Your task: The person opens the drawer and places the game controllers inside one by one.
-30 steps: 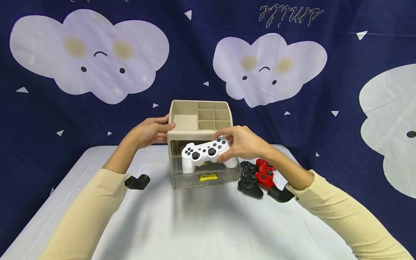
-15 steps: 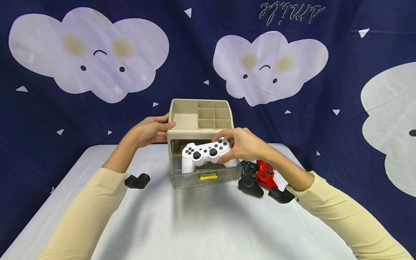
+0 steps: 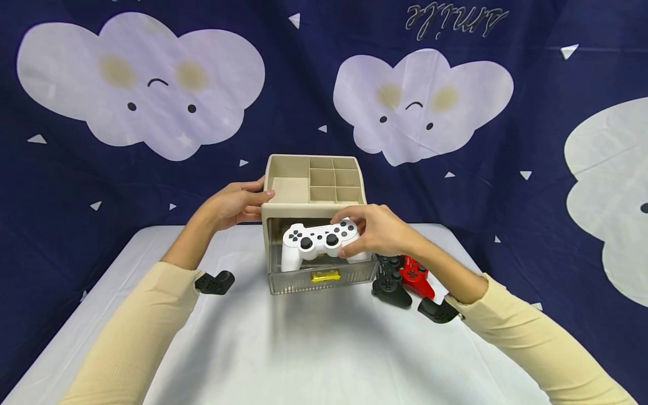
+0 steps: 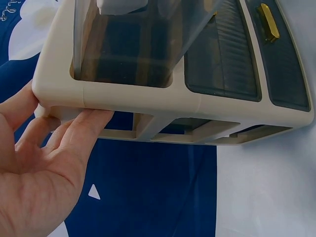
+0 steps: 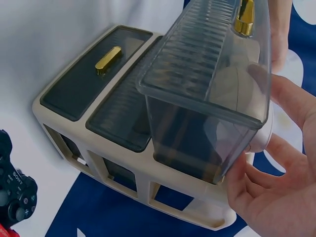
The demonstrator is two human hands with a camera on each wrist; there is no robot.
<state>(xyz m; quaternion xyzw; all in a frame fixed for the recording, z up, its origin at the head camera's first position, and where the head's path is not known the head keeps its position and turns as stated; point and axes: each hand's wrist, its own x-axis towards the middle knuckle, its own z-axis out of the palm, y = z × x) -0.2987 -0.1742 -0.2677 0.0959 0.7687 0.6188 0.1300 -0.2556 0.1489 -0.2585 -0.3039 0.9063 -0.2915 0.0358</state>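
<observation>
A beige desktop drawer organizer [image 3: 314, 210] stands on the table, its clear top drawer [image 3: 291, 284] pulled out toward me. With its thumb over the upper rim and its fingers against the side, my left hand [image 3: 230, 205] grips the organizer's left wall; the left wrist view shows the fingers hooked at the side openings. A white game controller [image 3: 318, 235] is in the mouth of the drawer, face up and slightly tilted. My right hand [image 3: 381, 229] pinches its right end between thumb and fingers. Through the clear drawer wall, the right wrist view shows part of this controller [image 5: 231, 94].
Right of the organizer lie a black controller [image 3: 388, 286] and a red controller [image 3: 418, 277], partly under my right forearm. The organizer's top has divided compartments [image 3: 322, 178]. Lower drawers [image 5: 94, 74] are closed. A dark blue cloud-print curtain [image 3: 298, 101] hangs behind the white table [image 3: 314, 354].
My right hand and the white controller have sunk slightly into the drawer. The left hand stays in place on the organizer.
</observation>
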